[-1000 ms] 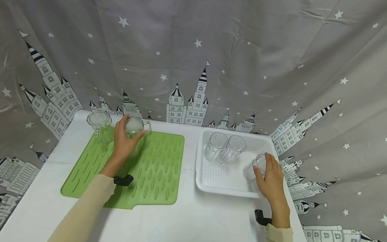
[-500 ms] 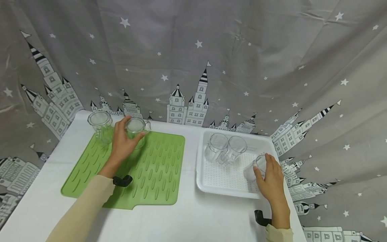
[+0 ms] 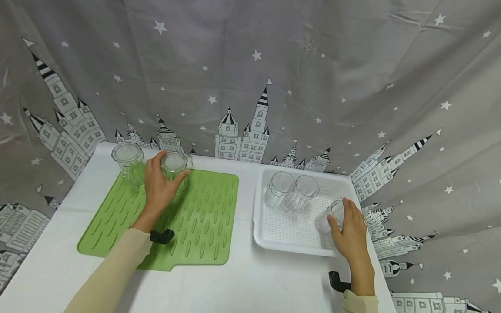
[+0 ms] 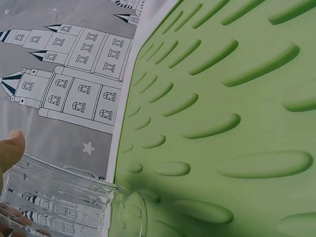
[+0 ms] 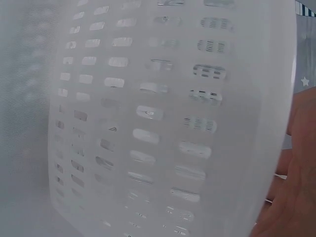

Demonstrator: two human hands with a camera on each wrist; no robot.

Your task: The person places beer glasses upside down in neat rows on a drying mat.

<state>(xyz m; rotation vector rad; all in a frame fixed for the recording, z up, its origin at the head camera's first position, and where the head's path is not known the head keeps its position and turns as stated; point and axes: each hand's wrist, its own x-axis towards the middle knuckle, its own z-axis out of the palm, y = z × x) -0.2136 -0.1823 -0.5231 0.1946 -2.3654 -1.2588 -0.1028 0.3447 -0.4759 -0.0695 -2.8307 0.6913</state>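
In the head view my left hand point(image 3: 157, 187) grips a clear glass mug point(image 3: 174, 161) at the back of a green ridged mat point(image 3: 207, 217), thumb on the near side and fingers around the far left. The mug's handle points to the back right. The left wrist view shows this glass mug point(image 4: 59, 197) from the side, its lower edge right at the mat. A second glass mug point(image 3: 128, 153) stands just left of that hand. On the right, my right hand point(image 3: 352, 232) holds another glass mug point(image 3: 335, 211) inside a white perforated basket point(image 3: 291, 249); the hand hides its right side.
Two more glass mugs, a left one point(image 3: 281, 187) and a right one point(image 3: 307, 189), stand side by side in the basket's back left. The basket wall point(image 5: 237, 123) fills much of the right wrist view. A grey castle-print curtain point(image 3: 250, 65) hangs behind the white table point(image 3: 242, 287).
The mug in my left hand has turned slightly, and its handle now juts less to the right. My right hand and its mug have stayed in place.
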